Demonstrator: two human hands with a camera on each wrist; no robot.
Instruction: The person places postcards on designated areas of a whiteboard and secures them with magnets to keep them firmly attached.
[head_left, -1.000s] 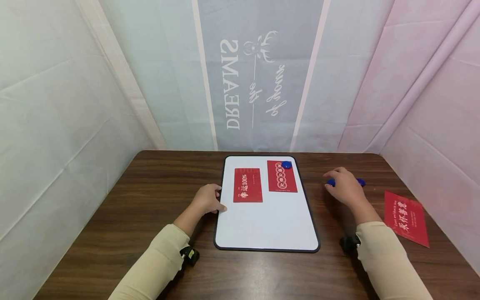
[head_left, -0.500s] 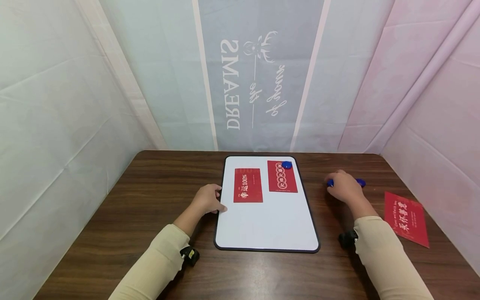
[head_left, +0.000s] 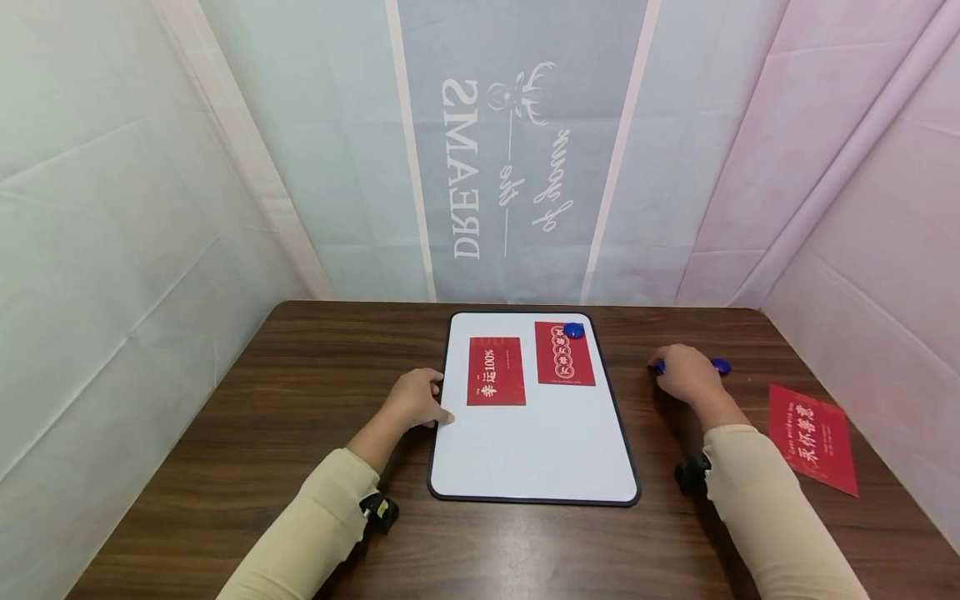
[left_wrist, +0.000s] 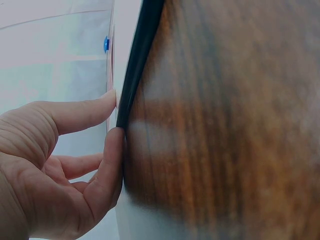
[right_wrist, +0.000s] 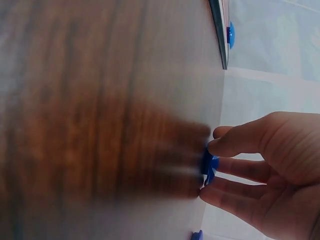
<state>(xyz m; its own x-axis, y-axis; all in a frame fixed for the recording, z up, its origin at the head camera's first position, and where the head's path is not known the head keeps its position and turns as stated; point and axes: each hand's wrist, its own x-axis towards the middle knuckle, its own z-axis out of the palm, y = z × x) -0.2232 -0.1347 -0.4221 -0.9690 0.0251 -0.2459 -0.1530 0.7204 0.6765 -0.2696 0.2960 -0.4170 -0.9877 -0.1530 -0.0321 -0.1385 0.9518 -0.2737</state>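
Note:
A whiteboard (head_left: 532, 450) with a black frame lies on the wooden table. My left hand (head_left: 416, 398) grips its left edge, the thumb on the white face and the fingers against the frame, as the left wrist view also shows. On the board lie a red card (head_left: 497, 372) and a second red card (head_left: 553, 354), the latter with a round blue magnet (head_left: 573, 330) on its upper right corner. To the right of the board, my right hand (head_left: 688, 375) pinches a blue magnet (right_wrist: 206, 162) down at the table between thumb and fingers. Its palm side partly hides that magnet.
Another blue magnet (head_left: 722, 367) sits just right of my right hand. A third red card (head_left: 813, 437) lies near the table's right edge. Hanging cloth (head_left: 352, 150) encloses the back and sides of the table (head_left: 300, 392).
My right hand has come down slightly onto the blue magnet, and its fingers have closed in around it. The left hand, board and cards have stayed in place.

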